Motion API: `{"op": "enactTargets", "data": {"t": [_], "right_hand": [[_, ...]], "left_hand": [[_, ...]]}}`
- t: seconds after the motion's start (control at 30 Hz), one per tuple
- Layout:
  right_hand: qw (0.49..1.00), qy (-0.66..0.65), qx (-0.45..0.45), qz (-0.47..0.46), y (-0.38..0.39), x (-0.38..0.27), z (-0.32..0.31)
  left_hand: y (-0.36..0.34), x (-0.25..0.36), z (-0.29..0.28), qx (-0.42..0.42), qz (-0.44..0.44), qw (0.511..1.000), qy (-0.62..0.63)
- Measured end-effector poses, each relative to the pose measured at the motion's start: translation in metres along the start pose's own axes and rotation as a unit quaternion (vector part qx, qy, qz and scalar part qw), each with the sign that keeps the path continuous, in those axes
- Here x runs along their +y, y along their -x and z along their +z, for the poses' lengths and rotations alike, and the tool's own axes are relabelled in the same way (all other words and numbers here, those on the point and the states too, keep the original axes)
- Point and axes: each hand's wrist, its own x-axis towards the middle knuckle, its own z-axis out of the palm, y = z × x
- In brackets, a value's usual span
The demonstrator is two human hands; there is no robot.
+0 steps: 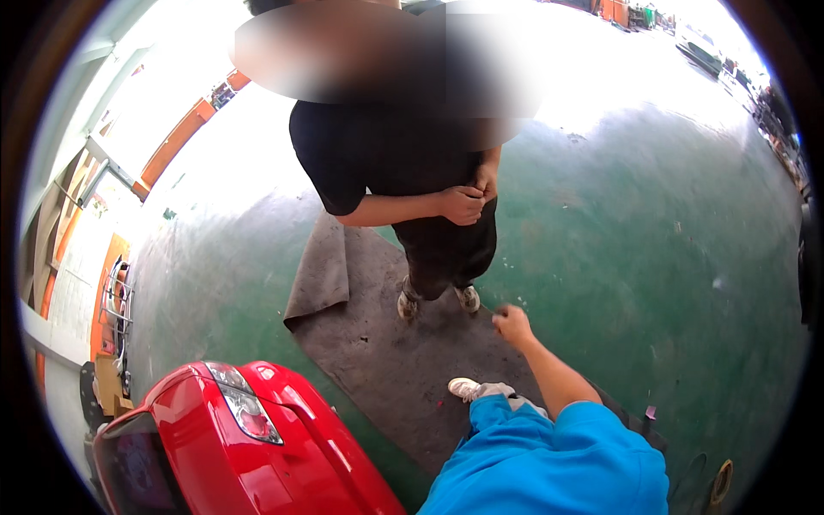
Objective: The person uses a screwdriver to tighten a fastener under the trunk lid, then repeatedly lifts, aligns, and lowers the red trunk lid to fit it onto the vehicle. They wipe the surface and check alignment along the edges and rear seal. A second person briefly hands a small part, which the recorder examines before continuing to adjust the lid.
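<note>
My right hand (512,326) reaches forward over the grey mat (386,360), at the end of a bent bare arm coming out of a blue sleeve. Its fingers look curled in, with a small dark blur at the fingertips; what they hold, if anything, I cannot make out. My left hand is out of the picture. Facing me on the mat stands a person in a dark shirt (378,154) and dark trousers. That person's two hands (468,202) meet in front of the waist. My pale shoe (464,390) rests on the mat.
A red car (283,438) with a clear and red lamp (249,412) stands close at the lower left. The mat's far left edge is folded over. Green floor (618,257) surrounds it. Shelving and boxes (110,382) line the left wall; a roll of tape (722,482) lies lower right.
</note>
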Motion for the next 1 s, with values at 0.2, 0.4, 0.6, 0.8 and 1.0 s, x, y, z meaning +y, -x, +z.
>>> {"op": "enactTargets", "data": {"t": [0.2, 0.4, 0.6, 0.8, 1.0], "right_hand": [[0.982, -0.151, 0.056, -0.102, -0.041, -0.134, -0.024], [0.971, -0.152, 0.073, -0.167, -0.07, -0.2, -0.023], [0.959, -0.135, 0.072, -0.239, -0.04, -0.199, 0.003], [0.95, -0.114, 0.048, -0.285, -0.007, -0.189, 0.021], [0.967, -0.136, 0.017, -0.217, 0.009, -0.178, 0.029]], "left_hand": [[-0.002, 0.003, 0.007, -0.002, 0.014, 1.0, 0.002], [-0.006, -0.001, 0.024, -0.005, 0.023, 1.0, 0.01], [-0.007, -0.021, 0.046, -0.014, 0.022, 1.0, 0.016], [-0.006, -0.026, 0.055, 0.003, 0.003, 1.0, -0.005], [-0.005, -0.012, 0.037, -0.042, -0.02, 0.999, -0.008]]}}
